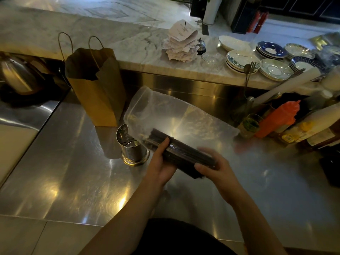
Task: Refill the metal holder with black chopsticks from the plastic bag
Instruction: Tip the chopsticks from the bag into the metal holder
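A bundle of black chopsticks (185, 150) lies inside a clear plastic bag (165, 111), held above the steel counter. My left hand (161, 162) grips the bundle from below at its left part, fingers curled over it. My right hand (215, 166) holds the bundle's near right end through the plastic. The bag's loose open end rises toward the back. A perforated metal holder (131, 146) stands upright on the counter just left of my left hand; it looks empty.
A brown paper bag (95, 85) with handles stands behind the holder. A kettle (18, 76) sits far left. Sauce bottles (279, 118) and jars crowd the right side. Stacked plates (242, 60) and a spike of receipts (182, 43) rest on the raised marble ledge.
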`<state>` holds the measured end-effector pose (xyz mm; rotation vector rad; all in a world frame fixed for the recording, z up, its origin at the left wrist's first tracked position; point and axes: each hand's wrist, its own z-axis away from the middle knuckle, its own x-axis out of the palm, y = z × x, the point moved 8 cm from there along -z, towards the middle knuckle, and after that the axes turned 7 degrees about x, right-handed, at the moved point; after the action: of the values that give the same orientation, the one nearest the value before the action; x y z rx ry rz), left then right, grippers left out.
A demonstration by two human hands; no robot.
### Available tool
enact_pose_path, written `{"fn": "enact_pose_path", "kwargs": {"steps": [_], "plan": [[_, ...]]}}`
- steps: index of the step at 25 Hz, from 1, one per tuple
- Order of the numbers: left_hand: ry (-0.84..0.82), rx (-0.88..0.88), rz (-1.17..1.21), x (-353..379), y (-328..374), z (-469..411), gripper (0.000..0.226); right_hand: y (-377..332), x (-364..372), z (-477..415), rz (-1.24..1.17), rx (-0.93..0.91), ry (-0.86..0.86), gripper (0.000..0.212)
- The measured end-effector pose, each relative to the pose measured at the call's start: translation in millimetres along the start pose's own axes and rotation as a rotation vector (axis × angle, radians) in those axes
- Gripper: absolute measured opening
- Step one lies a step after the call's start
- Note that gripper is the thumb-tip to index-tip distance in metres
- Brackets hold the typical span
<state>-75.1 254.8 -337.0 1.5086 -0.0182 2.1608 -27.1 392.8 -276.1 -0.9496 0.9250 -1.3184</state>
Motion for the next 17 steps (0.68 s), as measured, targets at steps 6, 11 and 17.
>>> {"fn": "enact_pose_path", "kwargs": {"steps": [6,11,17], "plan": [[-0.082,0.023,-0.066,-2,-2,-3,0.056,-7,-3,-3,0.113,-0.110,0.105,0.030],[0.056,0.108,0.004,-26,14,-1,0.080,-26,-24,-6,0.156,-0.153,0.125,0.032],[0.044,0.115,-0.020,-33,19,4,0.075,-39,-30,-8,0.217,-0.177,0.070,0.032]]}}
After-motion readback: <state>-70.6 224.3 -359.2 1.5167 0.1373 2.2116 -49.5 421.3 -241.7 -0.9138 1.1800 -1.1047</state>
